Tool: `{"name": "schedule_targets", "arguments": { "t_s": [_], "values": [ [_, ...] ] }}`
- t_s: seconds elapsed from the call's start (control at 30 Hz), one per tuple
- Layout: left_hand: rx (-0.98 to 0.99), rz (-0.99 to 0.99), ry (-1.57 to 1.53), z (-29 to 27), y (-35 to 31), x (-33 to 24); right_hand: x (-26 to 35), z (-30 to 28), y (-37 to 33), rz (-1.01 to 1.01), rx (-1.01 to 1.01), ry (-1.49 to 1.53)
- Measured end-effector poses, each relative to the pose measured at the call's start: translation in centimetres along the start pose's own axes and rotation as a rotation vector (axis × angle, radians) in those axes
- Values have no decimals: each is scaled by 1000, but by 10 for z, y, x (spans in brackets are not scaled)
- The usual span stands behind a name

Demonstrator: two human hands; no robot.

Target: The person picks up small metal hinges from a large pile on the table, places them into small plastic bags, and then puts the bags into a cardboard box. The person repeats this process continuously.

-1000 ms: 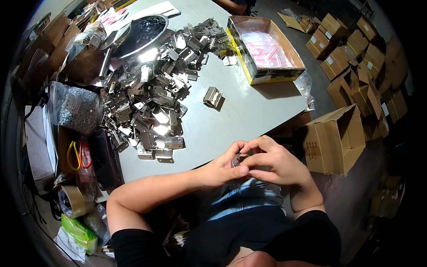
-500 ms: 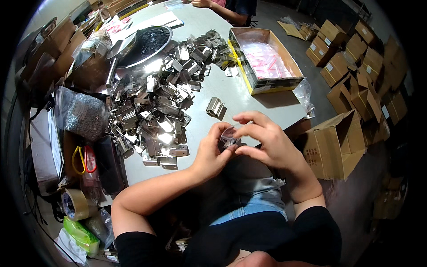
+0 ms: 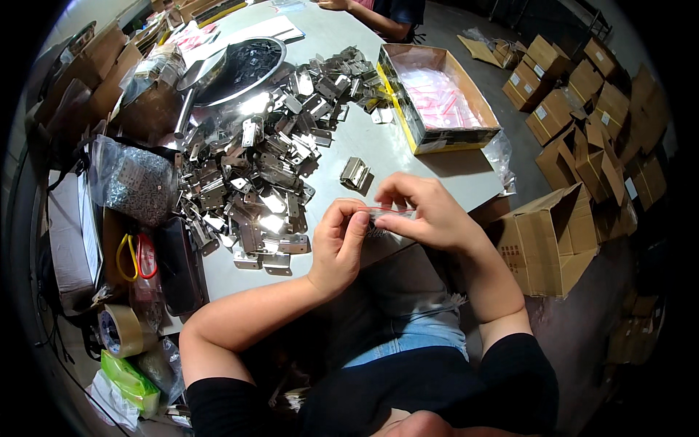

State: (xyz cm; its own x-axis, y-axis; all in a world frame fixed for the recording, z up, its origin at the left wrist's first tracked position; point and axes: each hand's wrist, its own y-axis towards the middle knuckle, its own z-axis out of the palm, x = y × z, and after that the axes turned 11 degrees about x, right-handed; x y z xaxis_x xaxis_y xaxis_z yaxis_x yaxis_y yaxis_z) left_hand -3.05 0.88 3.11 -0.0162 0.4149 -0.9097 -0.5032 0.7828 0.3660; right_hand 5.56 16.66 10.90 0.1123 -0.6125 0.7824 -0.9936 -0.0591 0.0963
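Over the near edge of the table, both hands hold a small clear zip bag [image 3: 389, 211] with a red strip along its mouth. My left hand [image 3: 338, 246] pinches one end between thumb and fingers. The thumb and fingers of my right hand [image 3: 428, 210] close on the other end. Small shiny pieces show below the strip, too small to name. Just beyond my hands lies a little stack of metal hinges [image 3: 354, 173]. A large heap of loose metal hinges [image 3: 273, 164] spreads to the left.
An open cardboard box [image 3: 459, 140] of red-striped bags stands at the far right of the table. A metal bowl [image 3: 282, 52] of dark pieces is at the back left. Scissors [image 3: 147, 258], tape [image 3: 125, 333] and a bag of screws [image 3: 135, 186] lie left. A person [image 3: 378, 22] sits opposite.
My right hand has come down from above the bag and now grips its mouth. The bag's red strip is stretched straight between both hands.
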Motion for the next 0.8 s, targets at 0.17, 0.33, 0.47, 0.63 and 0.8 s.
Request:
{"name": "schedule_targets", "arguments": {
  "t_s": [0.17,0.33,0.47,0.63,0.8],
  "values": [
    [20,26,142,-4,0,4,-10,9,6,-64,32,-44],
    [19,-33,103,-4,-1,5,-10,9,-7,-51,5,-96],
    [89,-79,40,-5,-1,2,-17,-1,-34,46,-41,-54],
    [22,-51,-117,-2,-3,10,-29,-22,-97,272,-314,196],
    [27,-94,-51,-1,-7,11,-48,-79,-205,415,-875,-179]
  ]
}}
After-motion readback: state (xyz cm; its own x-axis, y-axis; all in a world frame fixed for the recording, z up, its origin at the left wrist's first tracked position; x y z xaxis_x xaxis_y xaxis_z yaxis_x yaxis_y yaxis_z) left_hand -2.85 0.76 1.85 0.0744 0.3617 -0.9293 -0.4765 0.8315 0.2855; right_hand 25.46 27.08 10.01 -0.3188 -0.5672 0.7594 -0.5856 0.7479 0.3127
